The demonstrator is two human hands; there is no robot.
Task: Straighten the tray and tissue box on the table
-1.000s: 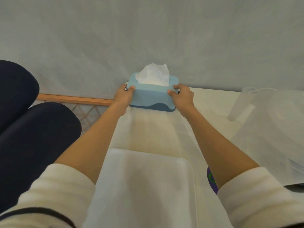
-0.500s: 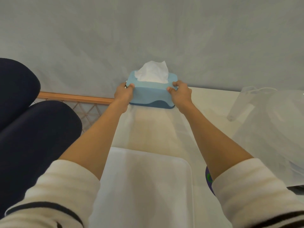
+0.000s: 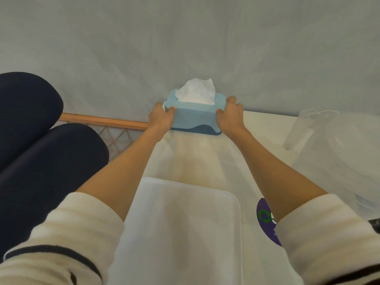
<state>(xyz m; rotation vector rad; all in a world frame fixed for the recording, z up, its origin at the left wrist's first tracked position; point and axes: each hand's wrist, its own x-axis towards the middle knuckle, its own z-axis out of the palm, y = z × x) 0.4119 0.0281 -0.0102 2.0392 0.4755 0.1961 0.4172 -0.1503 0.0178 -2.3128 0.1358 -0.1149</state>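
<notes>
Blue tissue box point(image 3: 195, 116) sits at the far edge of the pale table point(image 3: 263, 128), close against the grey wall, white tissue point(image 3: 198, 92) standing up out of its top slot. Both arms reach out at full stretch. Left hand point(image 3: 161, 118) clasps the box's left end, thumb on the front upper edge; right hand point(image 3: 230, 116) clasps the right end, fingers wrapped round the far corner. Holding both short ends at once lets the box be turned or nudged as one piece, so likely the hold is for squaring it to the wall. Box looks near parallel with the table's back edge, base flat on the surface as far as can be told. White tray point(image 3: 185, 223) lies nearer the person, between the forearms, untouched, its long sides roughly in line with the box. A purple round object point(image 3: 265, 219) sits just right of the tray, partly under the right sleeve. Clear plastic items point(image 3: 339, 153) at right, too faint to name.
</notes>
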